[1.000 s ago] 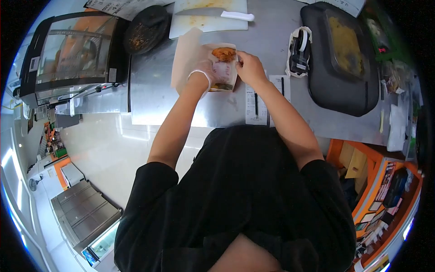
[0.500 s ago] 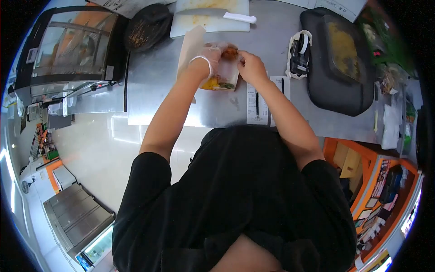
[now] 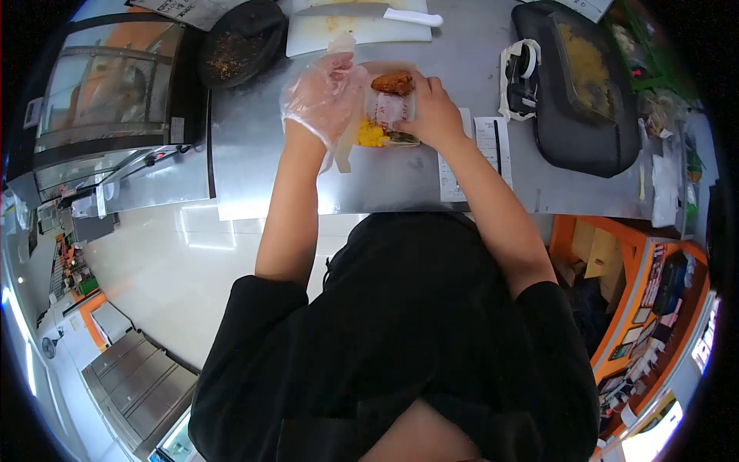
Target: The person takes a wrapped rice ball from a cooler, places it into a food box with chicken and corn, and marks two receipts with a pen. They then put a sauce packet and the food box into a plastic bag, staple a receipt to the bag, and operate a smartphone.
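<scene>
An open paper food box (image 3: 382,115) lies on the steel counter (image 3: 262,162), holding rice, a piece of fried chicken (image 3: 392,82), yellow corn and greens. My left hand (image 3: 322,96), in a clear plastic glove, is at the box's left side against its raised lid flap, fingers loosely curled. Bare, my right hand (image 3: 433,112) grips the box's right edge.
A white cutting board with a knife (image 3: 362,21) and a dark round pan (image 3: 239,42) lie behind the box. A black tray with crumbs (image 3: 581,92), a tape dispenser (image 3: 522,77) and receipts (image 3: 493,142) sit to the right. A glass display case (image 3: 100,100) stands at left.
The box has opened up, showing rice and corn. My gloved left hand has moved from over the food to the box's left side. My view shifted slightly.
</scene>
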